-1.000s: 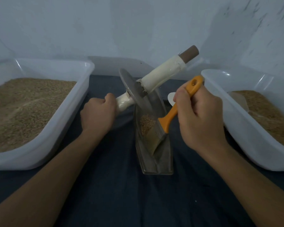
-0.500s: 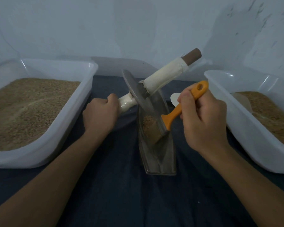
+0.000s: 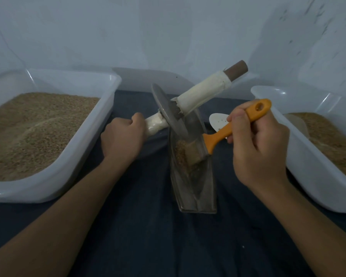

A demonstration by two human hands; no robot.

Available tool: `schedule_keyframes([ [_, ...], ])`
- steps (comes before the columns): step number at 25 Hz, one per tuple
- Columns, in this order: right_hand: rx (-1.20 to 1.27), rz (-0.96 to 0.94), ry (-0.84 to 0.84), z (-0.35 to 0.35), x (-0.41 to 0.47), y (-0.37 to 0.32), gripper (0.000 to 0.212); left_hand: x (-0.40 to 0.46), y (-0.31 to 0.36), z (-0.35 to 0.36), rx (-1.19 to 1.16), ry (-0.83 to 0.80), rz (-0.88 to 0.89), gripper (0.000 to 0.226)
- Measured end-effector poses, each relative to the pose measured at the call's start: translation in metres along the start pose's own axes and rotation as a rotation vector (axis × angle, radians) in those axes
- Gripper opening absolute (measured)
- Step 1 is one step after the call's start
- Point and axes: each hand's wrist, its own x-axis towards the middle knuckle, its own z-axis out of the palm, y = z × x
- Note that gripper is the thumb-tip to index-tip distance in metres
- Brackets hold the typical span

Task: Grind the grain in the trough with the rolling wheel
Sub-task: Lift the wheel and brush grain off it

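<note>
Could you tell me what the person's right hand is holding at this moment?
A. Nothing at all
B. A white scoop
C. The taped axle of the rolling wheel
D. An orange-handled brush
D: the right hand grips the orange-handled brush, its bristles down in the trough on the grain, while the left hand holds the wheel's taped axle.

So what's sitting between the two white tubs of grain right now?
In the head view, the metal trough stands on dark cloth between the left tub and right tub, with the rolling wheel and brush in it, and both hands.
</note>
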Motion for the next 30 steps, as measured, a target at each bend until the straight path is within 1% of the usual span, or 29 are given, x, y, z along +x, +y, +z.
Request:
schedule_keyframes([
  [2,0.024,-0.035,-0.003,-0.001,-0.003,-0.002,0.029,0.0,0.001,0.001,0.015,0.005,0.005,0.055],
  [5,0.016,-0.03,-0.05,0.002,-0.007,-0.004,0.029,0.0,0.001,0.0,0.007,-0.013,-0.005,0.054],
  [10,0.042,-0.044,0.011,-0.004,-0.004,-0.001,0.027,-0.001,0.001,-0.002,-0.011,-0.012,-0.005,0.054],
  [14,0.065,-0.046,-0.078,-0.001,-0.009,-0.004,0.027,-0.001,0.0,-0.001,-0.018,-0.012,-0.013,0.055],
  [16,0.046,-0.04,-0.091,0.0,-0.008,-0.004,0.028,-0.001,0.0,-0.002,-0.017,-0.025,-0.017,0.055],
  [19,0.048,-0.067,-0.027,-0.007,-0.002,-0.004,0.027,-0.001,0.0,-0.003,-0.013,-0.019,-0.018,0.055],
  [22,0.116,-0.077,0.048,-0.016,0.003,-0.007,0.021,-0.001,0.002,-0.003,0.004,-0.01,-0.016,0.055],
  [25,0.134,-0.074,0.06,-0.021,0.005,-0.008,0.02,0.0,0.003,-0.004,0.002,-0.006,-0.029,0.054],
  [27,0.109,-0.079,0.079,-0.027,0.008,-0.006,0.017,0.0,0.004,-0.005,0.022,0.012,-0.022,0.053],
  [30,-0.032,-0.107,0.162,-0.041,0.017,0.0,0.016,0.0,0.004,-0.006,0.034,0.026,-0.009,0.054],
])
